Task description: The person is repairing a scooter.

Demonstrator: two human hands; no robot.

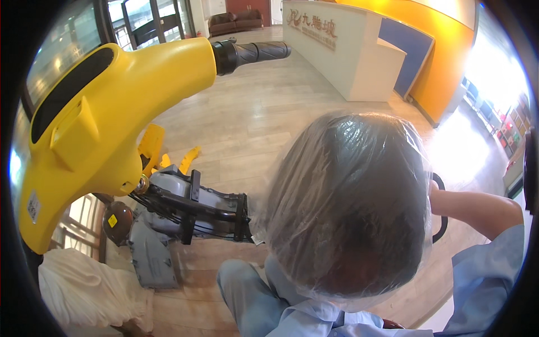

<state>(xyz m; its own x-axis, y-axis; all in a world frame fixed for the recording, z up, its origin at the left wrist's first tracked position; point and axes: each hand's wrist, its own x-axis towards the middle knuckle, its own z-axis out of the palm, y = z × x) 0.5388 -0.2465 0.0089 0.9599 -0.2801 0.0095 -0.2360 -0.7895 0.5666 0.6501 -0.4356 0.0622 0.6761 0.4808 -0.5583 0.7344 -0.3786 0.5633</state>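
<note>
A large dark rounded piece wrapped in clear plastic film (345,196), shaped like a scooter seat, fills the middle right just in front of me. At its right edge is my right hand (434,195), beside a black curved bar (442,224). The fingers go out of sight behind the wrapped piece, so their grip does not show. No part of my left hand can be seen. To the left rises a yellow scooter handlebar housing (112,106) with a black rubber grip (264,52). Below it, a black tube frame (196,209) runs toward the wrapped piece.
Grey plastic panels (151,255) and a dark round part with a yellow sticker (117,222) sit around the frame. White cloth-like material (90,286) lies lower left. Beyond the wooden floor (247,123) stand a white counter (337,48) and a brown sofa (234,23).
</note>
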